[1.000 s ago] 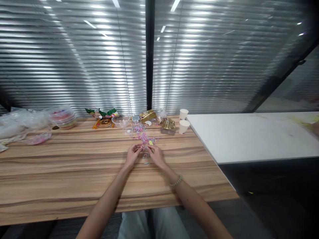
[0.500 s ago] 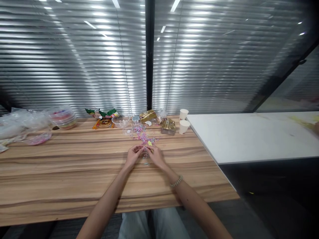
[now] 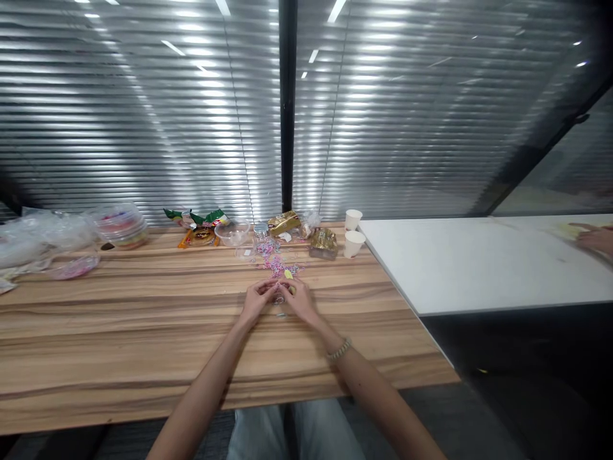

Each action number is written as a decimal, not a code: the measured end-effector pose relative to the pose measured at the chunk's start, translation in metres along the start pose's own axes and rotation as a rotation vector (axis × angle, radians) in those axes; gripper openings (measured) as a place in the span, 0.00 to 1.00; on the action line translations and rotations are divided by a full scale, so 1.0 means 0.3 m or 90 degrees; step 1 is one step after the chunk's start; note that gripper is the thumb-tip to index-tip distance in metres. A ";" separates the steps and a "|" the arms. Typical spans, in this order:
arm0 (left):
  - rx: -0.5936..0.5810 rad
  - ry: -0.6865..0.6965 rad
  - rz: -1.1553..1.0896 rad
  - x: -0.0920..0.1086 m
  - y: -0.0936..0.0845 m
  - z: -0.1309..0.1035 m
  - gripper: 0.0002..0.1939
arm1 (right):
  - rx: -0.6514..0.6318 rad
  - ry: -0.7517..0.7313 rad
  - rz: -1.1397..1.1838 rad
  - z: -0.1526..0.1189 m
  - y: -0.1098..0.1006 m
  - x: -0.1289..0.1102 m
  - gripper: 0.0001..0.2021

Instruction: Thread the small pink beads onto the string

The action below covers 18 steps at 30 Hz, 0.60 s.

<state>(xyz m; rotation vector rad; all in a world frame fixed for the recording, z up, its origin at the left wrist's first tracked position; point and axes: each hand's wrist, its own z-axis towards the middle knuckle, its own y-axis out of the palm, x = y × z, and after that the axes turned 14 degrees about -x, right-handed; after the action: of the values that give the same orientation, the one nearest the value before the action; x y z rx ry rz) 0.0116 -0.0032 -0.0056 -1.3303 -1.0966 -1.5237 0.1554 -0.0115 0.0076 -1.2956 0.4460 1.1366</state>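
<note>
My left hand [image 3: 259,298] and my right hand [image 3: 296,298] meet over the wooden table [image 3: 143,332], fingertips pinched close together. What they hold between them is too small to make out. Just beyond the fingers lies a loose pile of small pink, purple and pale beads [image 3: 276,263]. A small yellow piece [image 3: 288,274] is by my right fingertips. Below the hands, a small ring-like item [image 3: 279,299] and a thin short piece [image 3: 281,315] rest on the wood. Behind the pile stands a clear jar [image 3: 261,231].
Two paper cups [image 3: 354,244] stand right of gold packets [image 3: 324,243]. A clear bowl [image 3: 232,234] and snack wrappers [image 3: 201,236] are left of the jar. Stacked tubs [image 3: 121,227] and plastic bags [image 3: 52,233] are far left. Another person's hand [image 3: 596,239] is over the white table [image 3: 479,268].
My fingertips have shifted very slightly and remain together. At the far right, the other person's hand has come further into view over the white table.
</note>
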 end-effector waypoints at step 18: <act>-0.061 0.039 0.081 0.021 0.009 -0.007 0.05 | 0.039 0.086 0.046 0.007 0.012 0.022 0.08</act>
<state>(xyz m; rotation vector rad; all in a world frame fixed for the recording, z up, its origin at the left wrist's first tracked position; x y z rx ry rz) 0.0130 -0.0061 0.0006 -1.3819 -0.8930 -1.5276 0.1545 -0.0075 0.0011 -1.3162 0.6277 1.0913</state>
